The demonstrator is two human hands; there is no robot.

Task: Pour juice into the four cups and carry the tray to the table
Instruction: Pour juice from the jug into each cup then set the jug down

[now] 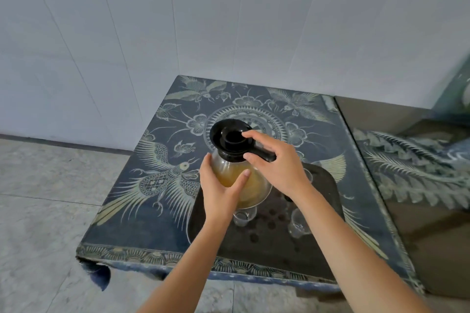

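Both hands are on the glass juice jug (254, 185): the left hand (221, 185) is wrapped against the near left side of its round belly, palm flat to the glass and thumb laid across the front, while the right hand (277, 162) reaches over from the right, fingers spread and curled lightly, with a fingertip touching the black lid (230, 138) and the rest of the hand lying over the black handle (265, 154) that sticks out toward the right. I can't tell from where I stand whether that right hand actually grips the handle or only rests on it. The jug holds cloudy yellow-orange juice, filling roughly its lower half, and it sits above the far left part of a dark tray (254, 244) dotted with darker round spots; whether it rests on the tray or is lifted clear of it I can't make out. Small clear cups stand on the tray: one (243, 217) just below the jug's base, another (298, 223) to the right near the right forearm, and the rim of a third (308, 175) peeks out behind the right wrist. The two I can see into look empty. The tray lies on a low table covered by a dark blue cloth (157, 178) printed with pale birds and flowers, pushed into a corner of white-panelled wall (127, 33). A grey tiled floor (38, 211) spreads to the left.
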